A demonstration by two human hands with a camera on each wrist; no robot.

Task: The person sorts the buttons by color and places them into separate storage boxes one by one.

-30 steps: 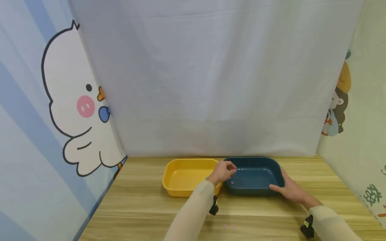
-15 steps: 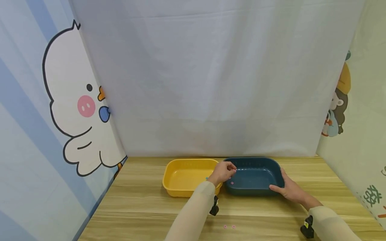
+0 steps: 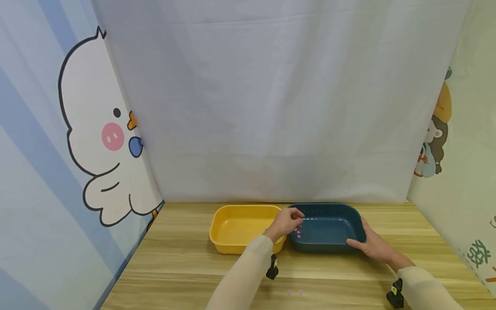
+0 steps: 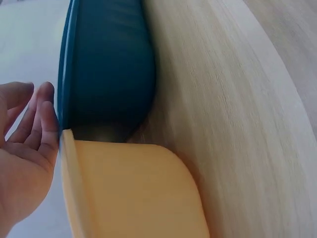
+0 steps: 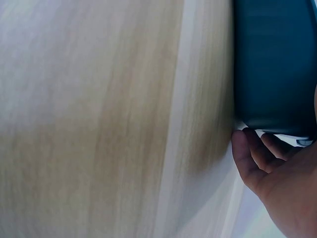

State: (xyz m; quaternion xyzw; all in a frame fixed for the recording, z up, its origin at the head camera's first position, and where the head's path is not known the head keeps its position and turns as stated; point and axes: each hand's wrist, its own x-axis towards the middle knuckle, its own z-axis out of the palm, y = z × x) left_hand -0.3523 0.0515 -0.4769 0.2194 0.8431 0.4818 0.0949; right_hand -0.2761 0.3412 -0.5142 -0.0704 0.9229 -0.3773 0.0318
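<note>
My left hand hangs over the left end of a dark blue plastic basin, fingers loosely bent. No object shows between thumb and fingertips in the left wrist view. Small pink rings lie inside that basin, just below the hand. At the basin's right front corner, my right hand holds its side, with the thumb at the front rim. The right wrist view shows those fingers against the basin's outer wall. Left of the blue basin stands a yellow basin, partly covered by my left wrist.
Two more pink rings lie on the wooden table near its front. A tiny blue piece shows in the yellow basin beside my left wrist. A pale cloth hangs behind the table.
The pink ring at my left fingertips has been let go; another ring now shows in the blue basin. Both hands have stayed nearly in place.
</note>
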